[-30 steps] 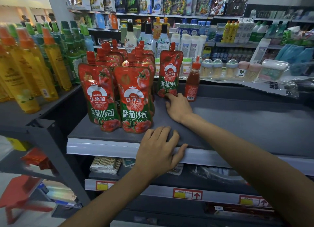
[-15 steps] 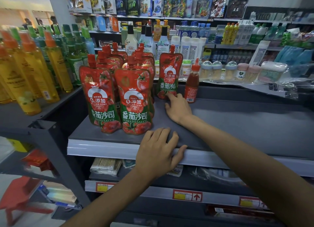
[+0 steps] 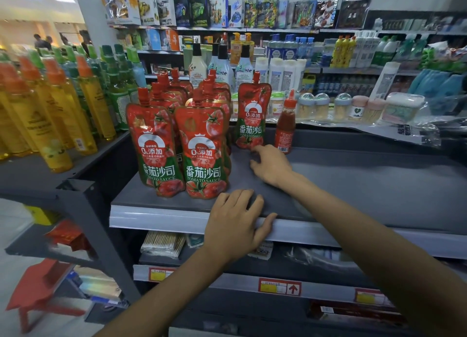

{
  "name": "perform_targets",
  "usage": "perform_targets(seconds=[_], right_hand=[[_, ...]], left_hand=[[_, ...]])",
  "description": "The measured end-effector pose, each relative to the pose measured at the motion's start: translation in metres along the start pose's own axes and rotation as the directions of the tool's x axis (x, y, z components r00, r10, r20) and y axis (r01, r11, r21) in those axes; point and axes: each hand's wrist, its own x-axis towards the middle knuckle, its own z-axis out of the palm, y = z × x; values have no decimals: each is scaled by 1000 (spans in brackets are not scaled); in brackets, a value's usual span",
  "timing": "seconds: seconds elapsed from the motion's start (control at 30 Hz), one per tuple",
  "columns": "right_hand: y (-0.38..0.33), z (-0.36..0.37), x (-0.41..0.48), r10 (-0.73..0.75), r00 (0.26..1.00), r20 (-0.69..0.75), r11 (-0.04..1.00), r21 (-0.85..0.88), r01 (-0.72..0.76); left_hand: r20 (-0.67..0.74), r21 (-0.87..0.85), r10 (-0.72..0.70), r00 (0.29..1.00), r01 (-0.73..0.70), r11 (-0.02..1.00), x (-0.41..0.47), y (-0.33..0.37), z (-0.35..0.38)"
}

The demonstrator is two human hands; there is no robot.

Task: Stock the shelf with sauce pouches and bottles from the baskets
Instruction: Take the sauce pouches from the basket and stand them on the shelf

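Several red tomato sauce pouches (image 3: 202, 149) stand in rows at the left of the grey shelf (image 3: 353, 185). One more pouch (image 3: 251, 117) stands alone further back, with a small red sauce bottle (image 3: 285, 127) upright to its right. My right hand (image 3: 271, 165) lies on the shelf just in front of that lone pouch, fingers relaxed, fingertips near its base, holding nothing. My left hand (image 3: 236, 220) rests flat on the shelf's front edge, thumb over the silver rail.
Yellow and green bottles (image 3: 50, 114) fill the shelf to the left. Small jars (image 3: 341, 106) and plastic wrap line the back right. Lower shelves hold packets and price tags (image 3: 279, 286). A red stool (image 3: 38, 291) stands at the lower left.
My right hand has drawn back slightly from the lone pouch and shifted a little right. My left hand stays on the shelf edge.
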Motion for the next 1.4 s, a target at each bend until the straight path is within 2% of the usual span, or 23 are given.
perform_targets(seconds=[0.1, 0.27, 0.4, 0.5, 0.6, 0.67, 0.73, 0.77, 0.8, 0.87, 0.97, 1.03, 1.07, 1.13, 1.2, 1.23, 1.3, 1.4], right_hand=[[4, -23, -34, -43, 999, -30, 993, 105, 46], [16, -67, -121, -17, 981, -194, 915, 392, 93], [10, -101, -220, 162, 922, -353, 814, 576, 78], [10, -91, -286, 371, 819, -437, 740, 672, 24], [19, -58, -347, 590, 658, -468, 683, 724, -98], [30, -24, -397, 734, 565, -377, 590, 766, -255], [41, 17, -454, 851, 445, -278, 474, 773, -422], [45, 38, -485, 897, 373, -238, 410, 761, -502], [46, 60, -517, 938, 287, -193, 330, 748, -576], [39, 99, -584, 993, 76, -94, 120, 727, -677], [13, 149, -679, 967, -249, 54, -222, 660, -718], [-8, 173, -731, 897, -416, 152, -420, 591, -689], [-19, 181, -751, 857, -476, 198, -497, 568, -657], [-35, 195, -787, 778, -557, 290, -616, 525, -587], [-44, 207, -818, 707, -591, 388, -704, 466, -535], [-46, 212, -834, 669, -603, 435, -742, 428, -515], [-44, 219, -863, 604, -625, 495, -797, 378, -471], [-28, 221, -899, 543, -640, 544, -839, 328, -434]], left_hand=[[57, -34, -51, 997, 53, 998, 2, 2, -6], [163, -187, -161, 974, 190, 964, 8, 11, -24], [110, -431, -108, 988, 145, 891, 10, 38, -43], [-14, -586, -6, 1000, -3, 810, -2, 71, -52], [-113, -654, 127, 985, -170, 737, -26, 97, -40], [-21, -728, 226, 974, -170, 664, -53, 116, -19], [194, -823, 335, 922, -33, 568, -86, 139, 3], [347, -839, 390, 853, 97, 535, -104, 152, 14], [509, -817, 444, 738, 251, 520, -128, 163, 30], [715, -698, 544, 438, 477, 534, -175, 185, 58], [767, -585, 625, 145, 558, 588, -253, 209, 100], [764, -519, 641, -69, 524, 675, -311, 219, 134], [755, -510, 641, -138, 491, 706, -330, 224, 142], [732, -505, 625, -271, 401, 764, -356, 238, 158], [726, -487, 552, -409, 261, 833, -368, 257, 168], [722, -484, 521, -454, 207, 851, -371, 270, 172], [714, -490, 487, -503, 137, 861, -373, 301, 179], [699, -498, 478, -532, 116, 859, -364, 357, 178]])
